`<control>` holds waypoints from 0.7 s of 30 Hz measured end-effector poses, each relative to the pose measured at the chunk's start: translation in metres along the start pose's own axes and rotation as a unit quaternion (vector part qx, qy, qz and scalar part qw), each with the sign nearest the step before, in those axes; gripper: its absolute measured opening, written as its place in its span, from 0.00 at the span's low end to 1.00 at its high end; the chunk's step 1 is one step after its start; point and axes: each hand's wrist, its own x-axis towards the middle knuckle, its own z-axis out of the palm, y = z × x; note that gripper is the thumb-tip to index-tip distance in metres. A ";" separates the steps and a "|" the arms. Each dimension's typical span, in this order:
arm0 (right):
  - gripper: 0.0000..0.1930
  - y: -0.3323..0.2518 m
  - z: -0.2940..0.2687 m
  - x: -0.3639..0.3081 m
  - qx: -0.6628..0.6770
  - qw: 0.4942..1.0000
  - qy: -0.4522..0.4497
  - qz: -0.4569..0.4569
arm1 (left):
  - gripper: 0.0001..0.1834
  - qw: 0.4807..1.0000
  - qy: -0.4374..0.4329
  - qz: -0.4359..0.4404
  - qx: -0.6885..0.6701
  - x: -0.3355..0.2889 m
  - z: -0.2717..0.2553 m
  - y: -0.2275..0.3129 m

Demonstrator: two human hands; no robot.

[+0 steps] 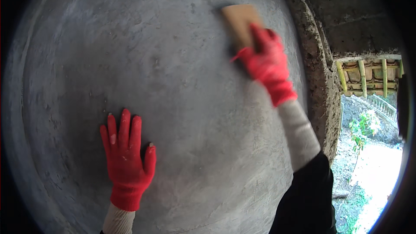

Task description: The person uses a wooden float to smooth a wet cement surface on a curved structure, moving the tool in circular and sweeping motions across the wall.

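Both my hands wear red knitted gloves. My right hand (267,63) is blurred by motion and closed round the lower part of a tan, flat rectangular pad (239,19). That pad lies against the grey plastered wall (173,73), high up and right of the middle. Whether it is a sanding pad or a piece of wood I cannot tell. Lower left, my left hand (126,160) rests flat on the same wall, fingers up and thumb apart, holding nothing. Pale marks show on the glove, and some of its fingertips look worn through.
Along the wall's right side runs a rough edge (323,73). Beyond it an opening shows a tiled roof on poles (368,76), a railing (383,106), a leafy plant (363,125) and bright ground (377,169).
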 end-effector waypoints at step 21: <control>0.35 -0.062 -0.012 -0.061 0.148 0.936 -0.180 -0.263 | 0.32 0.998 0.055 -0.033 -0.027 -0.022 -0.002 -0.027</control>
